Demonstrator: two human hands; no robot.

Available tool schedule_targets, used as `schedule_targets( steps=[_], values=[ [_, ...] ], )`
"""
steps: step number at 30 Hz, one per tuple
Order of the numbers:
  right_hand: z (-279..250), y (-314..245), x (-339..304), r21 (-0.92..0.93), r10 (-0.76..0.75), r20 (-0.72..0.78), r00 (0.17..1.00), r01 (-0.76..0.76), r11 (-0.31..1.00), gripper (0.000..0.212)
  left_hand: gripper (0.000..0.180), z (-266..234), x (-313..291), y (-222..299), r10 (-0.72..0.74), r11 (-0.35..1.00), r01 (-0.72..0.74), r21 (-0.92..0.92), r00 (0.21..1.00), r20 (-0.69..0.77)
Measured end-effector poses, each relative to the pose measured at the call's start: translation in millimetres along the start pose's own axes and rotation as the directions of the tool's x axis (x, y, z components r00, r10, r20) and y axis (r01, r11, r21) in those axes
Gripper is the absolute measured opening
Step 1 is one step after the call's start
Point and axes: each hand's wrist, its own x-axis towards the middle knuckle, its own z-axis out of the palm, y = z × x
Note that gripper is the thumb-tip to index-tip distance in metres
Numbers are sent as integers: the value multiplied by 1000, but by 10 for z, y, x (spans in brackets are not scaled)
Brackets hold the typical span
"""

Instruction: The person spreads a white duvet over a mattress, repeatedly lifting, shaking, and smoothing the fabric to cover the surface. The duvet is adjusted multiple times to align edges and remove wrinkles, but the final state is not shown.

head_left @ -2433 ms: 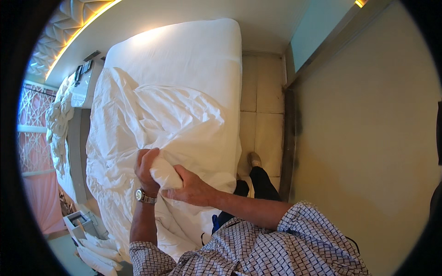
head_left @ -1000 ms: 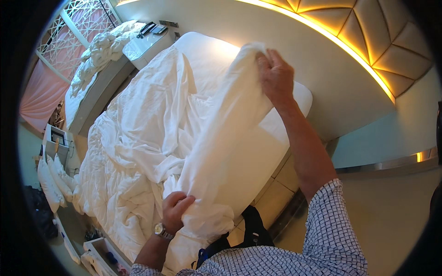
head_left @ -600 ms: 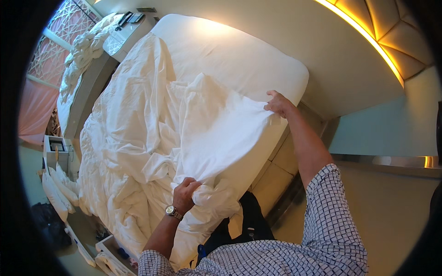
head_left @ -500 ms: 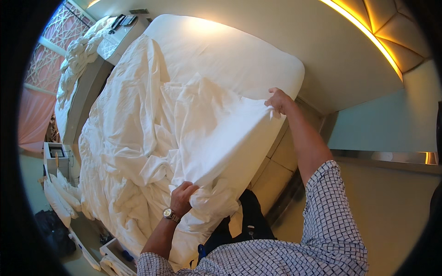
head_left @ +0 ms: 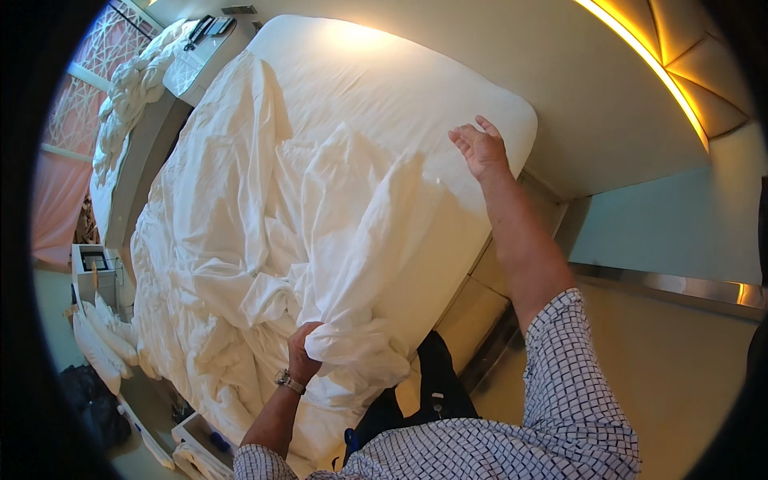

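Observation:
A rumpled white duvet [head_left: 216, 200] lies across the left and near part of a bed. My left hand [head_left: 305, 352], with a watch [head_left: 290, 381] on its wrist, is closed on a bunched edge of this bedding near the bed's near side. Over the bed's right side, my right hand [head_left: 482, 149] is raised with its fingers apart and nothing in them. Beneath it shows the mattress [head_left: 384, 88], covered in a smooth white sheet. The loose part of the duvet stands in folds between my hands, apart from the right one.
Past the bed's far left corner stands a bedside table [head_left: 210, 58] with a telephone [head_left: 214, 27]. A second bed [head_left: 128, 120] with crumpled bedding is beyond it. White pillows [head_left: 104, 336] and a dark bag [head_left: 92, 408] lie at the lower left. A padded headboard wall [head_left: 624, 88] rises on the right.
My right hand has let go of the duvet edge and opened, rising slightly. The released edge has dropped back toward the left. My left hand keeps its hold, shifted a little left.

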Motion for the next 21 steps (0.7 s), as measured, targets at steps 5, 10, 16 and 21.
schedule_targets(
  steps=[5,10,16,21],
  values=[
    [-660,1480,-458,-487,-38,-189,981,-60,871,18,24,23,-32,-201,-36,999,36,-1,997,-65],
    [-500,2230,-1858,-487,409,9,913,-353,799,33,25,24,-10,-178,-34,999,34,1,998,-49],
    [-303,2296,-2242,-431,677,-27,736,-619,656,26,25,30,27,-83,0,1000,1,21,999,-50],
    [-255,1995,-1986,-408,376,34,926,-331,851,23,25,33,23,-92,22,997,-15,81,997,-77]
  ],
)
